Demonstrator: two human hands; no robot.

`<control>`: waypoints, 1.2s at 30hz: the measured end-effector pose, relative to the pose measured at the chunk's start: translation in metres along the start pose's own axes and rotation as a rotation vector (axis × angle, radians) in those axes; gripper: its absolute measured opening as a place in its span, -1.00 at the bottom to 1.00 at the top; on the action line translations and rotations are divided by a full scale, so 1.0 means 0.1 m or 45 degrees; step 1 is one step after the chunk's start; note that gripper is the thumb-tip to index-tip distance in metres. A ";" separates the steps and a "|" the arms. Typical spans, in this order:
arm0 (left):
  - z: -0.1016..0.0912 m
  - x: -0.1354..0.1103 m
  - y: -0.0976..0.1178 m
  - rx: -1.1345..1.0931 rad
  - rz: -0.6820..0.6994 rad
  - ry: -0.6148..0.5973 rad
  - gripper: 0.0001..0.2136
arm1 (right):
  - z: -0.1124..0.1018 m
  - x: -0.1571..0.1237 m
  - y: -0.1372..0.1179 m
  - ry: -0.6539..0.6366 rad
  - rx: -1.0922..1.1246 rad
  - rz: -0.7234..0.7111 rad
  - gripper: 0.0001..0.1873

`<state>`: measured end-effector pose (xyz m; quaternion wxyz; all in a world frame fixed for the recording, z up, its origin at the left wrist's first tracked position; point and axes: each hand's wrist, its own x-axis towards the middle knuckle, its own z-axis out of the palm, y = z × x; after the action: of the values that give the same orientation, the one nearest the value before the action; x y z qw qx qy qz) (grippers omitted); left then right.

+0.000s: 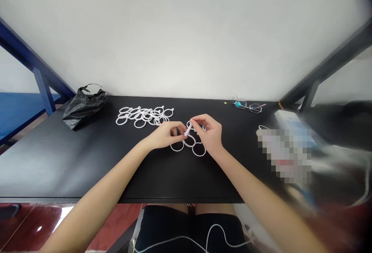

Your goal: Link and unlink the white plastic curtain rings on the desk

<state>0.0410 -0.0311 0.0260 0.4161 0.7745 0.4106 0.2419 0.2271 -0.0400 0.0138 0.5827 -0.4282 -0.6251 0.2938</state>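
Note:
My left hand (166, 135) and my right hand (210, 133) meet over the middle of the black table. Between them is a short white stick (188, 129), tilted, its lower end pinched by my left fingertips and its upper end by my right thumb and finger. Just under my fingers is a cluster of joined white plastic rings (199, 155), partly hidden by both hands. Whether the stick is fixed to these rings I cannot tell. Left of them, a loose heap of similar white rings (149, 118) lies farther back on the table.
A crumpled black plastic bag (84, 105) sits at the back left of the black table (87, 164). Eyeglasses (248, 106) lie at the back right. Blurred packages (293, 127) occupy the right side. A white cable (174, 238) crosses my lap.

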 end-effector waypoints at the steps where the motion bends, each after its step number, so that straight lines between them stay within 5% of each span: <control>1: 0.00 0.00 0.00 -0.005 0.000 0.008 -0.85 | 0.00 0.00 0.00 0.007 0.020 0.009 -0.91; 14: 0.00 0.00 -0.04 -0.038 -0.010 0.080 -0.82 | 0.01 0.02 0.00 0.189 0.142 0.051 -0.86; 17: -0.02 0.01 -0.02 -0.094 -0.025 0.091 -0.79 | 0.02 0.02 0.00 0.154 0.153 0.063 -0.85; 23: -0.02 0.04 -0.01 -0.688 -0.096 -0.014 -0.51 | 0.04 -0.02 -0.01 0.091 0.172 0.082 -0.85; 31: 0.00 0.02 -0.04 -0.696 -0.142 -0.060 -0.54 | 0.03 -0.02 -0.01 0.028 0.085 0.038 -0.87; 36: -0.01 0.03 -0.09 -0.736 -0.112 -0.033 -0.55 | 0.02 0.02 0.04 -0.146 0.122 0.148 -0.79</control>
<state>0.0384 -0.0252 0.0187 0.6348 0.6081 0.3525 0.3209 0.2264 -0.0364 0.0111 0.5478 -0.4178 -0.6168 0.3807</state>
